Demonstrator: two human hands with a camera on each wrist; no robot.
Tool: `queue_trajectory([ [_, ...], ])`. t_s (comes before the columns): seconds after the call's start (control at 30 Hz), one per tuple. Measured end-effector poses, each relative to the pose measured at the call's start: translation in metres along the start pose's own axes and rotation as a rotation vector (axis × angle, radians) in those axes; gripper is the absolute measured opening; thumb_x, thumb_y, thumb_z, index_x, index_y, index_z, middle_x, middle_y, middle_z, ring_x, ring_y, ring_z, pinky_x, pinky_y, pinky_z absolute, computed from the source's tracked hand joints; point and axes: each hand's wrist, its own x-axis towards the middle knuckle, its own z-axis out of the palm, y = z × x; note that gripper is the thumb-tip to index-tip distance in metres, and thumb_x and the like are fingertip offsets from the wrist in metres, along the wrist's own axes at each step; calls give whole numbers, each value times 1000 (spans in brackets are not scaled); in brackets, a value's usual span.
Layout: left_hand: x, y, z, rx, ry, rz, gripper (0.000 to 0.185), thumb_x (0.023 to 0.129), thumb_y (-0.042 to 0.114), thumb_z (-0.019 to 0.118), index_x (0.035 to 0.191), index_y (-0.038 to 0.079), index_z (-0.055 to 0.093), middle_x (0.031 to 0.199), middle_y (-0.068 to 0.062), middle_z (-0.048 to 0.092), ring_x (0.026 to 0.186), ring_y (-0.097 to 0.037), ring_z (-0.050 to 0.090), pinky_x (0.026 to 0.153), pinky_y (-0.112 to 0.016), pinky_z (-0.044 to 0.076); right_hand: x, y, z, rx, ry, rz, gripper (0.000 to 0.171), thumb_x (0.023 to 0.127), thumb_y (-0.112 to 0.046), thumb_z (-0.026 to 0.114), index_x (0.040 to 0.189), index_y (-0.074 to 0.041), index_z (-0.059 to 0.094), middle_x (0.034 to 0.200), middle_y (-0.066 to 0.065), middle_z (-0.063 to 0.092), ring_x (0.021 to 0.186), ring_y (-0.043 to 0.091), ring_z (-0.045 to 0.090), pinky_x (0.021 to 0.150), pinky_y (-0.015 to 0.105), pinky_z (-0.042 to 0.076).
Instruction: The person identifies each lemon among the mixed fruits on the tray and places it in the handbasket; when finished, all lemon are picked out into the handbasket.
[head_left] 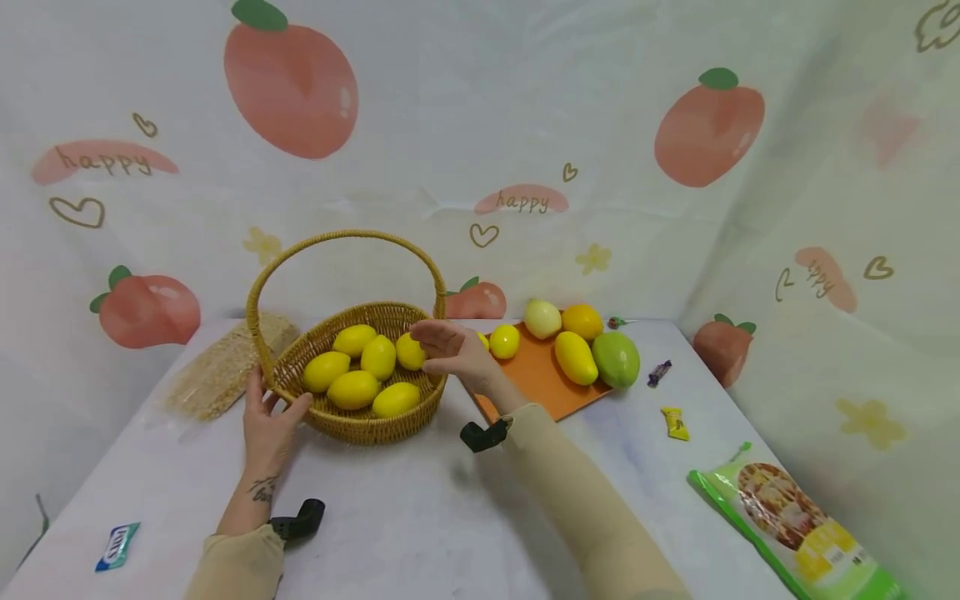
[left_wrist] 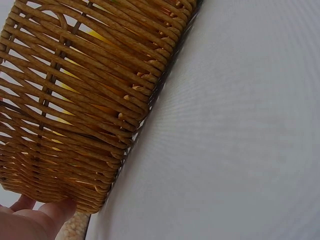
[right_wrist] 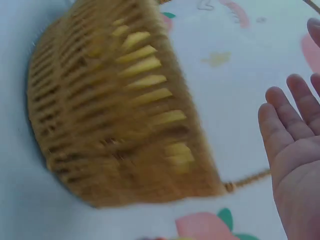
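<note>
Wicker basket: woven tan wicker basket with an arched handle [head_left: 352, 417] stands upright on the white table [head_left: 420, 517], left of centre; its oval bowl runs roughly left to right, the handle arching across the short way.
Contents: six yellow plastic lemons [head_left: 352, 389] lie inside, mostly lengthwise toward the back wall, packed against one another.
Left hand: left hand [head_left: 266, 421] grips the basket's near-left rim beside the handle's foot, thumb against the wall; the left wrist view shows fingertips under the weave.
Right hand: right hand [head_left: 453, 350] hovers over the basket's right rim, fingers straight and spread, palm empty; the right wrist view confirms a bare palm.
Orange board: flat orange cutting board [head_left: 536, 379] just right of the basket carries a small round yellow lemon [head_left: 504, 341], a pale onion-like fruit [head_left: 542, 317], an orange [head_left: 582, 321], a long yellow mango [head_left: 575, 357] and a green mango [head_left: 617, 359].
Progress: judging by the layout, most yellow fruit is already in the basket; the pieces on the board remain outside.
</note>
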Motion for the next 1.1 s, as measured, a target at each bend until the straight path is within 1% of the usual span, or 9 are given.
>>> queue_trajectory([
  [0.1,2,2,-2,-6,2,14,87,86,10,61,149,31,6,151,-9,19,131,-34,28,107,-51,31,-7,-6,-13,24,78,-76,54,77,19,54,128,18,38,130,32,45,122,28,48,108,45,31],
  [0.2,4,2,-2,-21,3,16,88,85,7,61,149,30,6,151,-10,20,131,-34,28,106,-52,31,-19,-10,-30,45,159,-151,53,78,12,59,127,14,42,124,15,56,118,20,51,108,46,30],
  [0.3,4,3,-1,-29,3,12,89,85,6,61,149,31,6,151,-9,20,130,-34,28,106,-52,32,-32,-11,-48,57,286,-162,51,80,9,61,128,8,44,118,-3,60,121,24,48,109,46,29],
  [0.4,3,3,0,-21,3,19,88,85,6,61,149,30,6,150,-11,20,130,-34,28,105,-52,32,-39,-11,-61,34,463,-116,51,83,8,58,131,5,43,119,-3,58,126,31,42,109,46,28],
  [0.43,3,4,0,-19,3,16,87,85,7,61,149,32,6,150,-10,20,130,-34,28,105,-52,32,-40,-11,-65,23,523,-99,51,84,11,54,132,7,41,119,-1,57,128,34,39,109,45,29],
  [0.5,3,4,0,-13,4,20,87,85,7,61,149,31,7,149,-11,21,130,-34,29,105,-52,32,-38,-8,-71,-2,633,-64,50,86,10,54,133,5,40,124,4,54,129,31,39,109,41,31],
  [0.67,2,4,-1,-15,9,27,85,85,8,61,149,32,9,148,-11,23,129,-34,30,105,-52,33,-24,9,-85,-38,827,-2,52,85,0,60,134,2,41,136,16,45,132,29,35,108,36,33],
  [0.87,1,1,-3,-4,2,35,86,86,8,61,149,30,7,149,-11,22,130,-35,30,105,-53,32,-13,39,-87,-65,932,111,57,85,-13,64,136,-2,41,143,14,40,134,24,33,110,35,30],
  [1.1,-2,-2,-2,-3,-9,41,88,85,6,61,150,25,5,150,-14,20,131,-38,28,105,-54,31,-11,59,-80,-55,1048,223,60,84,-14,65,138,-5,41,143,8,39,131,22,32,109,35,31],
])
